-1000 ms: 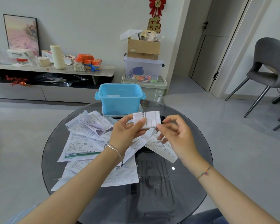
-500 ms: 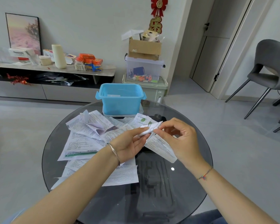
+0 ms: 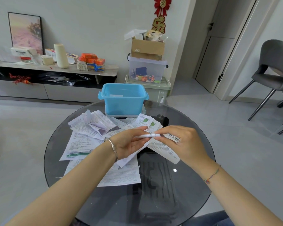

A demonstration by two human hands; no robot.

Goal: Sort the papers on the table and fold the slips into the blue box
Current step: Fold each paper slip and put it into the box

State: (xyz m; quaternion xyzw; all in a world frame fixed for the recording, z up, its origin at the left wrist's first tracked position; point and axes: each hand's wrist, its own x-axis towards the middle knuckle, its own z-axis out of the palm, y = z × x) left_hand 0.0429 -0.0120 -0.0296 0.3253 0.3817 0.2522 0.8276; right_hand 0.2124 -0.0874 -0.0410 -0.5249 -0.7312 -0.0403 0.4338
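Slip (image 3: pixel 146 136), folded thin, pinched between left hand (image 3: pixel 129 145) and right hand (image 3: pixel 186 141) fingers; nearby paper (image 3: pixel 173 137) reads "EC".

Left wrist: thin silver bangle (image 3: pixel 112 148), plain, smooth and polished, sitting loosely just behind the left hand (image 3: pixel 129 142).
Right wrist: slim braided cord bracelet (image 3: pixel 212 174) in red, green, blue and yellow threads, with a small knotted end hanging below, behind the right hand (image 3: pixel 185 141).
Forearms (image 3: pixel 69 181): bare along the whole length in view.
Lap: patch of blue denim (image 3: pixel 216 220) at the lower right edge.
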